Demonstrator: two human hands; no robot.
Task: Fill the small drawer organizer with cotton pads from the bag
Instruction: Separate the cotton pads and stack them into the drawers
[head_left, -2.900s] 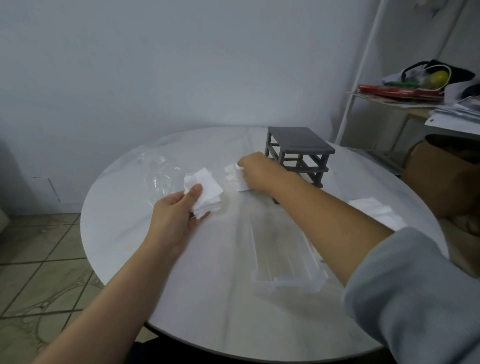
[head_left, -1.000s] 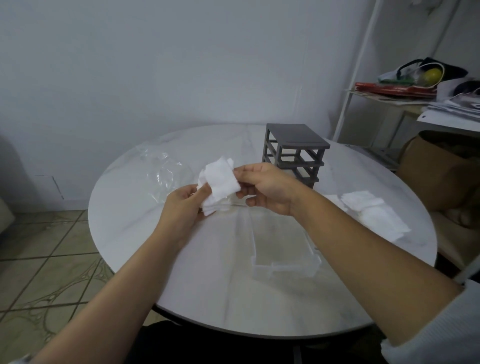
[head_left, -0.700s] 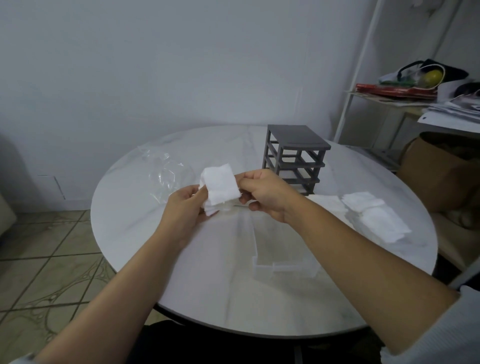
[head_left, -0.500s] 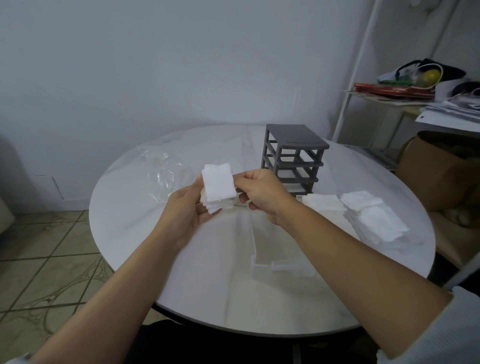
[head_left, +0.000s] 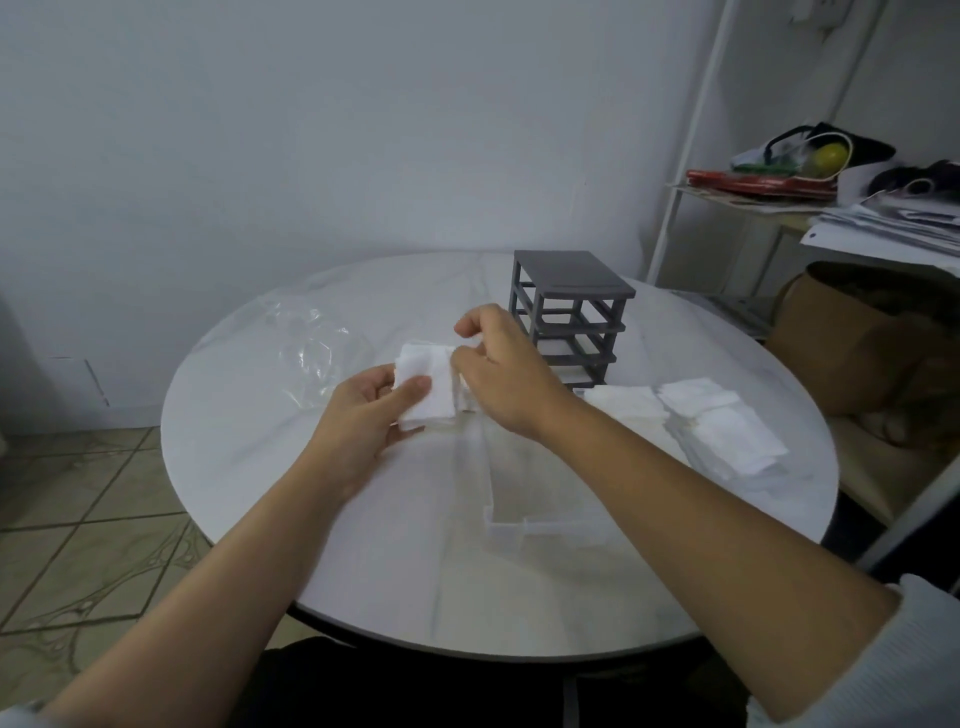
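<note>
My left hand (head_left: 363, 410) grips a small stack of white cotton pads (head_left: 427, 387) above the table, thumb on top. My right hand (head_left: 501, 371) pinches the right edge of the same stack. Below my right wrist a clear plastic drawer (head_left: 524, 499) lies on the table; its inside is partly hidden by my forearm. The grey drawer organizer frame (head_left: 569, 317) stands behind my right hand. An empty-looking clear plastic bag (head_left: 306, 348) lies crumpled at the left. More white cotton pads (head_left: 717, 428) lie in loose piles at the right.
All of it rests on a round white marble table (head_left: 332, 545). A white shelf with papers and bags (head_left: 831, 187) stands at the right, with a brown cardboard box (head_left: 857, 353) below it. Tiled floor shows at the left.
My right hand brought pads from beside the organizer to my left hand's stack. Since half a second ago the stack has tilted flatter and my right fingers have shifted onto its right edge.
</note>
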